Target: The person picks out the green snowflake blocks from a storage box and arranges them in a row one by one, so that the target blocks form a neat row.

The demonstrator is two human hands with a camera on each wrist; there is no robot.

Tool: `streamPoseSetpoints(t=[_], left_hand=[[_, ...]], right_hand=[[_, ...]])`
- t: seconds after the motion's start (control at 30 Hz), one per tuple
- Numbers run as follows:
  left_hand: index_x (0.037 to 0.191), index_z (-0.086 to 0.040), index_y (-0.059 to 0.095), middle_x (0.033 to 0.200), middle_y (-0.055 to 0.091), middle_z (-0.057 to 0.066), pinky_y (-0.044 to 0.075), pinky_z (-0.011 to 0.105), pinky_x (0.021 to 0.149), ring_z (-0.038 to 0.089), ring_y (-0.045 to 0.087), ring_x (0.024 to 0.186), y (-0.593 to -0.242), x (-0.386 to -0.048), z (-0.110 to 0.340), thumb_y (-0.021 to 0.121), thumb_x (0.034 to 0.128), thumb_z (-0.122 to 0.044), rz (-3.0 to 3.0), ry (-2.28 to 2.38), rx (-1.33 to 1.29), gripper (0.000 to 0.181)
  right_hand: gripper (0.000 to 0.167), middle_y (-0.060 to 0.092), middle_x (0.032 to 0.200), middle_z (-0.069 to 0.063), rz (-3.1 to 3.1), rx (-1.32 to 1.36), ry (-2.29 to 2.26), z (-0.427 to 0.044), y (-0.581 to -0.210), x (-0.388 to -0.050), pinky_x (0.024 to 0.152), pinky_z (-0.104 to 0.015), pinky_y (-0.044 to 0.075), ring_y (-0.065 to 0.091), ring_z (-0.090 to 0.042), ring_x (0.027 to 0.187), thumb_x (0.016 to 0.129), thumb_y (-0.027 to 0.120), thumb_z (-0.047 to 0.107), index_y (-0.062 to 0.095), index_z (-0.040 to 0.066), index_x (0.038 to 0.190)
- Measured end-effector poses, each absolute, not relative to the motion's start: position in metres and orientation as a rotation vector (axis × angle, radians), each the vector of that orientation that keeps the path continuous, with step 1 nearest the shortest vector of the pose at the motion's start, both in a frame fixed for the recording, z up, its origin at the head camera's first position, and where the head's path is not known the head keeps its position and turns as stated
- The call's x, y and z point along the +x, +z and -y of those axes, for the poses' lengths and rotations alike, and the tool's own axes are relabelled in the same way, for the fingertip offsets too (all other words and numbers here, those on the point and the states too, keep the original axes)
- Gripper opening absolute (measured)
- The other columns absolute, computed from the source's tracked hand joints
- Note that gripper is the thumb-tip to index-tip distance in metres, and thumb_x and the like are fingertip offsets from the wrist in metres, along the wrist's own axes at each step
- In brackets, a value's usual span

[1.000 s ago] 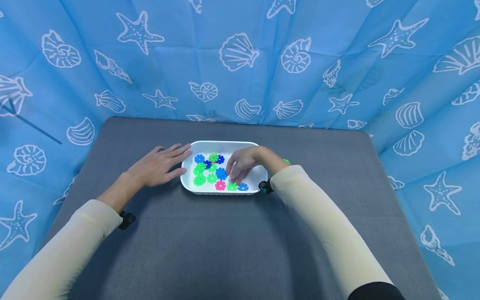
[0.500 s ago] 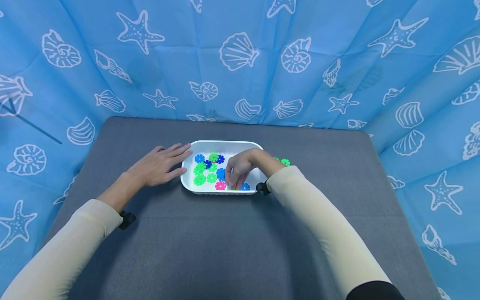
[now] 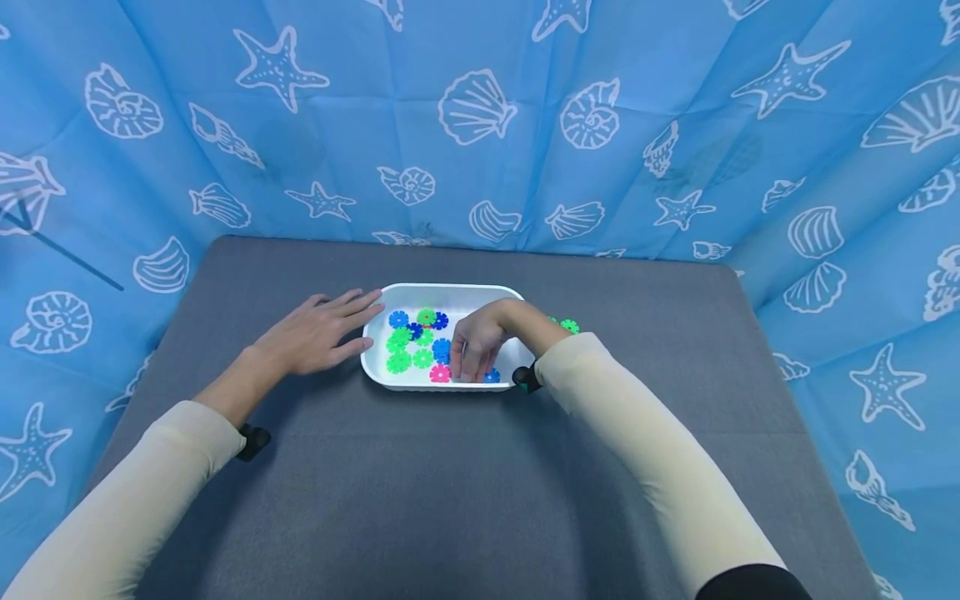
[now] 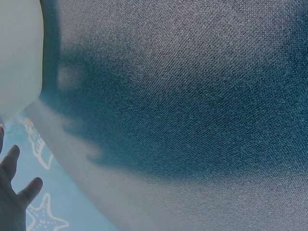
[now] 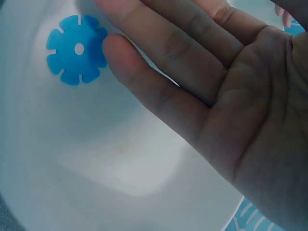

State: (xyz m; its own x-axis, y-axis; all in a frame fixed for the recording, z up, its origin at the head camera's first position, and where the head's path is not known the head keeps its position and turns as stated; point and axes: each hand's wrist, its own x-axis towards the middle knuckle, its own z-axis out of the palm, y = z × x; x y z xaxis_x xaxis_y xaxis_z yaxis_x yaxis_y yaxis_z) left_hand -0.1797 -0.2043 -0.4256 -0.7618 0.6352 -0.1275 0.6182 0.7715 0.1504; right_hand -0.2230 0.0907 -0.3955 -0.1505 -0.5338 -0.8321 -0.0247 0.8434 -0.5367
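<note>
A white plastic tray (image 3: 465, 295) holds several small notched flower-shaped discs in green, blue and pink. My left hand (image 3: 318, 333) rests with spread fingers at the tray's left end. My right hand (image 3: 483, 333) reaches down into the tray's right half, fingertips low by the near wall. They cover the spot between a pink disc (image 3: 440, 372) and a blue disc (image 3: 491, 376). In the right wrist view the little finger lies beside a blue disc (image 5: 72, 67); the other fingertips run out of frame, so whether they pinch a disc is hidden.
Green discs (image 3: 570, 326) lie on the table just right of the tray, partly behind the right wrist. The grey cloth-covered table (image 3: 420, 483) extends around the tray. A blue curtain (image 3: 360, 100) with white shells hangs at the back and sides.
The right hand has moved down toward the near wall, covering a green disc that showed a second ago. The blue disc beside it has shifted slightly right. The left hand has stayed still.
</note>
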Motion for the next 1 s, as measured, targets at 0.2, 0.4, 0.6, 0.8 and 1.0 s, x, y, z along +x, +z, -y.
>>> streamPoseSetpoints(t=[0.2,0.4,0.6,0.8,1.0], left_hand=[[0.159,-0.019,0.028,0.166,0.020,0.003,0.023,0.068,0.111,0.034,0.023,0.149,-0.426,-0.179,0.205,0.048,0.1017,-0.051,-2.796,0.150,0.995,0.068],[0.159,-0.019,0.028,0.166,0.019,0.002,0.023,0.068,0.111,0.034,0.022,0.149,-0.426,-0.179,0.206,0.047,0.1017,-0.051,-2.794,0.153,0.996,0.068],[0.159,-0.019,0.027,0.166,0.019,0.003,0.023,0.068,0.111,0.034,0.022,0.149,-0.426,-0.179,0.206,0.048,0.1017,-0.051,-2.791,0.155,0.999,0.068],[0.159,-0.019,0.028,0.165,0.020,0.003,0.023,0.068,0.111,0.034,0.022,0.149,-0.425,-0.179,0.205,0.048,0.1015,-0.051,-2.791,0.158,0.997,0.069],[0.159,-0.019,0.027,0.166,0.019,0.003,0.022,0.068,0.111,0.035,0.022,0.149,-0.425,-0.179,0.205,0.046,0.1020,-0.051,-2.784,0.145,0.996,0.069]], right_hand=[[0.020,0.069,0.097,-0.006,-1.681,-0.472,-0.462,-0.094,-0.390,-0.222,0.098,-0.044,0.050,0.067,-0.019,0.092,0.091,0.072,0.010,0.067,0.005,0.109],[0.023,0.069,0.097,-0.006,-1.677,-0.479,-0.440,-0.095,-0.386,-0.221,0.100,-0.044,0.049,0.065,-0.014,0.089,0.090,0.073,0.010,0.066,0.003,0.111],[0.026,0.067,0.101,-0.008,-1.712,-0.490,-0.433,-0.095,-0.381,-0.220,0.096,-0.040,0.052,0.064,-0.015,0.089,0.089,0.072,0.006,0.066,0.001,0.113],[0.025,0.063,0.109,-0.010,-1.779,-0.497,-0.447,-0.097,-0.377,-0.221,0.094,-0.039,0.052,0.062,-0.018,0.093,0.088,0.073,0.006,0.068,0.003,0.113],[0.017,0.064,0.108,-0.010,-1.833,-0.496,-0.496,-0.103,-0.375,-0.223,0.097,-0.045,0.051,0.066,-0.018,0.088,0.089,0.070,0.003,0.070,0.002,0.106]])
